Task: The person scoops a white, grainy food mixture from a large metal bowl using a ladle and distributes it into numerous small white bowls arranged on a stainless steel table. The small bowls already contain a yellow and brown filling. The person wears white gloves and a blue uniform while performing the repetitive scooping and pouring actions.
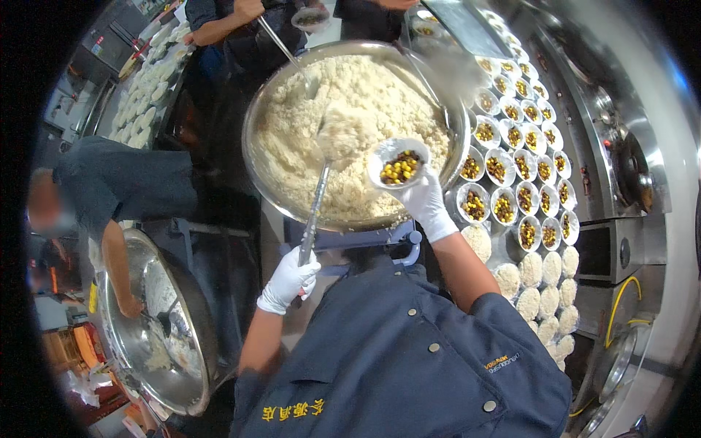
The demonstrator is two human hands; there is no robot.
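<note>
My gloved left hand (290, 282) grips the handle of a metal serving spoon (315, 211). The spoon's head is in the large steel basin (253, 169) under a clump of pale, crumbly grain that looks like cooked rice (345, 191). In my gloved right hand (426, 205) is a small white bowl (379, 156), tilted over the basin's near right side. Yellow beads and dark bits (402, 167) cover its bottom. Two other long-handled metal utensils rest in the rice, one at the back left (312, 82) and one at the right (444, 112).
Right of the basin stand rows of bowls with yellow and dark bits (504, 209); nearer me, several rice-filled bowls (530, 269). At left, a co-worker (131, 180) reaches into another steel basin (202, 328). Another person's hand (249, 10) holds the back left utensil. White dishes (145, 117) cover a far counter.
</note>
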